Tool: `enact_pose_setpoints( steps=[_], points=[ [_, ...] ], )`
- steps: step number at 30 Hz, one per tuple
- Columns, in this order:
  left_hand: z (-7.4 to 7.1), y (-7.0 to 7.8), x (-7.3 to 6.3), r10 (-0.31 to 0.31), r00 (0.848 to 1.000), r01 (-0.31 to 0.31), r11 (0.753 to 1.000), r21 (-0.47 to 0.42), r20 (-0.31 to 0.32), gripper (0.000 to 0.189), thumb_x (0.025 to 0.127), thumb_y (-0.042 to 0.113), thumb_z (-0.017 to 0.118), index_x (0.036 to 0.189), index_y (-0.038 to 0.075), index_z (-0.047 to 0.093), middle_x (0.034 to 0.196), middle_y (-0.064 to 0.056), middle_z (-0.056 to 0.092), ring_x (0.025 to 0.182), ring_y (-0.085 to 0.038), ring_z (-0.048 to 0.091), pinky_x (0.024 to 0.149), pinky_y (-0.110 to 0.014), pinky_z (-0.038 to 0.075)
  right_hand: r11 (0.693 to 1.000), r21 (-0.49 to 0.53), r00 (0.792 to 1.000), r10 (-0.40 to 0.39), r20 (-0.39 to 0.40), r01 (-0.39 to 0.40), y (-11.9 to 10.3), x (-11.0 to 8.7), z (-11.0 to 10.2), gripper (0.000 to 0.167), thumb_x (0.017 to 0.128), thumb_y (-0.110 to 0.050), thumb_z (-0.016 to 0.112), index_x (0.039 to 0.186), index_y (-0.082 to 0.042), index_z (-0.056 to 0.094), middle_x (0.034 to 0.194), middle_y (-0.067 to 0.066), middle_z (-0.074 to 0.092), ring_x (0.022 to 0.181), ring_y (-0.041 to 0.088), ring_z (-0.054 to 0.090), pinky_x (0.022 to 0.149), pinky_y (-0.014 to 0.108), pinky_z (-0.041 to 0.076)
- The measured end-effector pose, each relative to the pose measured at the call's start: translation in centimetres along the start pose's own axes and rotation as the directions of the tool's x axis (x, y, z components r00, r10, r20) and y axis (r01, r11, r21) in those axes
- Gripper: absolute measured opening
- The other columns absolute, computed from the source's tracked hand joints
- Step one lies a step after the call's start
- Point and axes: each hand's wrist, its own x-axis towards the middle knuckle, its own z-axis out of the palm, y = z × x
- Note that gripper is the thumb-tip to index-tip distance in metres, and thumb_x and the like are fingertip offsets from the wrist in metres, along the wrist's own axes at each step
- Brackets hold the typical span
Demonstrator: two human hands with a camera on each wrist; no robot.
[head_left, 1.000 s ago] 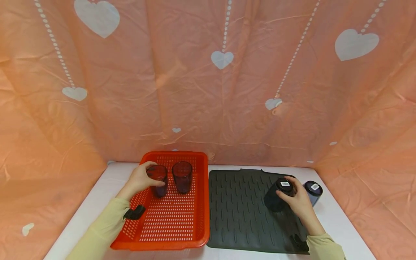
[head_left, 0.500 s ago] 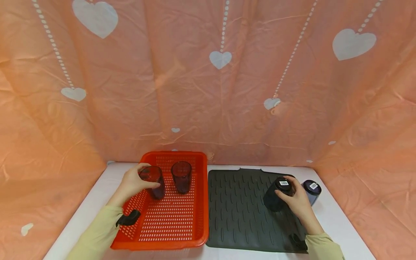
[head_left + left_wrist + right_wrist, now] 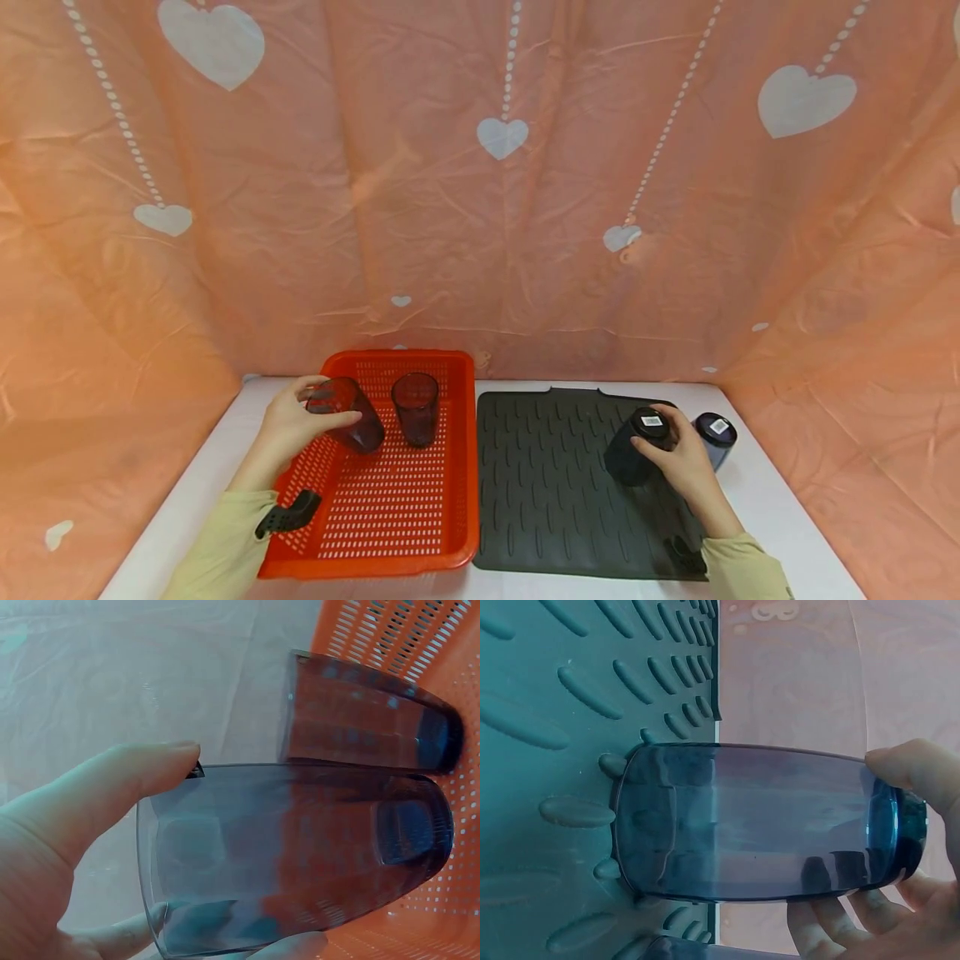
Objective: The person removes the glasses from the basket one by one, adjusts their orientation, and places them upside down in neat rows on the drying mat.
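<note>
My left hand (image 3: 283, 427) grips a dark, see-through drinking glass (image 3: 362, 427) near its rim, thumb on one side and fingers on the other. This glass leans inside the orange-red plastic basket (image 3: 470, 475), mouth toward the palm and base to the right. A second drinking glass (image 3: 417, 412) stands mouth-up beside it; the left wrist view shows both close together. On the right, my other hand (image 3: 690, 460) holds an upside-down dark glass (image 3: 780, 825) around its base, which bears a white label (image 3: 651, 422). The rim of that glass meets the ridged dark mat (image 3: 547, 483).
Another upside-down glass (image 3: 716, 440) with a labelled base stands just right of the right hand, near the mat's right edge. Basket and mat lie side by side on a white table (image 3: 780, 517). A peach curtain (image 3: 450, 208) with white hearts surrounds the table.
My left hand has shifted left, and its glass has gone from nearly upright to tilted, base swung right. The right hand and its glass stay practically in place.
</note>
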Motion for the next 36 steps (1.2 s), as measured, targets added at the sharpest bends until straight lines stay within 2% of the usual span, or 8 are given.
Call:
enact_pose_setpoints(
  steps=[4,8,11,15,21,30,33,36],
  points=[
    [-0.4,0.4,-0.4,-0.002,1.000,0.001,0.999,-0.035,-0.010,0.084,0.073,0.033,0.084,0.138,0.001,0.040,0.137,-0.021,0.042,0.115,-0.038,0.047,0.077,-0.032,0.049,1.000,-0.006,1.000,-0.013,-0.010,0.013,0.0,0.1,0.1,0.059,0.082,-0.009,0.076,0.131,0.002,0.045,0.124,0.021,0.055,0.108,0.015,0.053,0.077,0.007,0.039],
    [-0.8,0.7,-0.8,0.010,1.000,-0.012,0.995,-0.097,-0.022,0.080,0.075,0.027,0.084,0.137,0.001,0.040,0.133,-0.020,0.044,0.107,-0.032,0.051,0.070,-0.028,0.052,1.000,-0.018,1.000,-0.019,-0.012,0.018,0.1,0.1,0.1,0.058,0.081,-0.009,0.076,0.131,0.001,0.046,0.122,0.020,0.056,0.102,0.004,0.053,0.076,0.009,0.040],
    [-1.0,0.9,-1.1,0.014,1.000,-0.017,0.990,-0.141,-0.020,0.079,0.076,0.024,0.083,0.137,0.001,0.038,0.133,-0.018,0.043,0.100,-0.023,0.053,0.068,-0.029,0.053,1.000,-0.027,1.000,-0.014,-0.011,0.014,0.1,0.0,0.1,0.059,0.082,-0.011,0.077,0.131,0.000,0.047,0.122,0.019,0.057,0.099,-0.002,0.051,0.076,0.010,0.041],
    [-1.2,1.2,-1.4,0.014,1.000,-0.017,0.980,-0.200,-0.016,0.077,0.079,0.020,0.080,0.139,0.001,0.036,0.132,-0.019,0.042,0.088,-0.011,0.057,0.066,-0.031,0.054,0.999,-0.034,1.000,-0.011,-0.009,0.010,0.0,0.0,0.0,0.061,0.082,-0.014,0.077,0.132,-0.001,0.046,0.122,0.018,0.058,0.100,0.001,0.052,0.075,0.012,0.042],
    [-0.9,1.2,-1.5,0.039,0.999,-0.046,0.955,-0.292,-0.029,0.070,0.079,0.014,0.080,0.134,0.001,0.039,0.124,-0.015,0.047,0.079,-0.010,0.063,0.065,-0.033,0.056,1.000,-0.024,1.000,-0.013,-0.010,0.012,0.0,0.1,0.0,0.063,0.081,-0.015,0.079,0.133,-0.002,0.047,0.121,0.017,0.058,0.099,0.001,0.053,0.076,0.012,0.042],
    [-0.3,1.8,-1.5,0.063,0.998,-0.058,0.880,-0.472,-0.005,0.059,0.081,0.009,0.077,0.128,0.005,0.041,0.117,-0.008,0.050,0.083,-0.013,0.063,0.065,-0.033,0.057,0.999,-0.036,1.000,0.015,-0.004,-0.015,-0.1,0.1,-0.1,0.065,0.081,-0.017,0.079,0.135,-0.003,0.046,0.123,0.017,0.057,0.101,0.005,0.054,0.077,0.012,0.041],
    [0.1,2.4,-1.7,0.048,0.999,-0.035,0.844,-0.535,0.010,0.051,0.083,0.004,0.074,0.123,0.005,0.042,0.111,-0.005,0.053,0.081,-0.013,0.063,0.064,-0.032,0.056,0.999,-0.047,1.000,0.012,-0.004,-0.012,-0.3,0.0,-0.1,0.065,0.081,-0.018,0.079,0.134,-0.002,0.046,0.123,0.017,0.057,0.101,0.008,0.055,0.076,0.014,0.042],
    [0.6,2.6,-1.8,0.031,0.999,-0.014,0.831,-0.555,0.022,0.048,0.085,0.003,0.072,0.122,0.006,0.042,0.110,-0.004,0.053,0.080,-0.013,0.064,0.064,-0.031,0.056,0.998,-0.063,1.000,0.008,-0.007,-0.008,-0.4,0.0,0.0,0.063,0.081,-0.018,0.078,0.133,-0.002,0.046,0.122,0.018,0.057,0.104,0.017,0.057,0.077,0.015,0.042]
  ],
)
